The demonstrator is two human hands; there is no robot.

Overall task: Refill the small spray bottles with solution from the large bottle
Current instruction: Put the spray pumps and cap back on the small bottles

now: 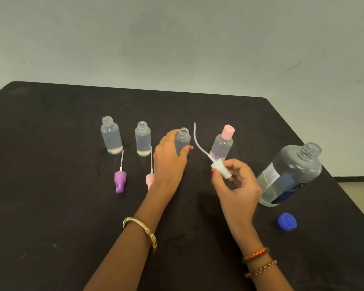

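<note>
Black table (pixel 51 206) w/ four small bottles in a row across the middle. L hand (pixel 169 162) grips the third small bottle (pixel 184 139), fingers curled round its left side, thumb tip showing at its right, approx 12 o'clock of frame centre; bottle upright, neck open, no cap. R hand (pixel 237 187) at approx 3 o'clock of the L hand, pinching a white spray pump (pixel 221 168) btwn thumb and forefinger, other fingers loosely curled; pump lifted off the table, its thin dip tube (pixel 198 141) curving up toward 11 o'clock, tube tip near the held bottle's neck but apart from it.

Far-left small bottle (pixel 111 135) and second small bottle (pixel 143 138) both upright, uncapped, clear liquid inside. Purple pump (pixel 120 181) lies on the table at 6 o'clock of the far-left one; pink pump (pixel 150 179) lies at 6 o'clock of the second, partly hidden by the L hand. Fourth small bottle (pixel 222 144) has a pink cap on, stands at 3 o'clock of the held one, just behind the white pump.

Large bottle (pixel 290 175) at 3 o'clock of the R hand, upright, mouth open, part full of clear liquid. Blue cap (pixel 286 221) on the table at 6 o'clock of it, apart
</note>
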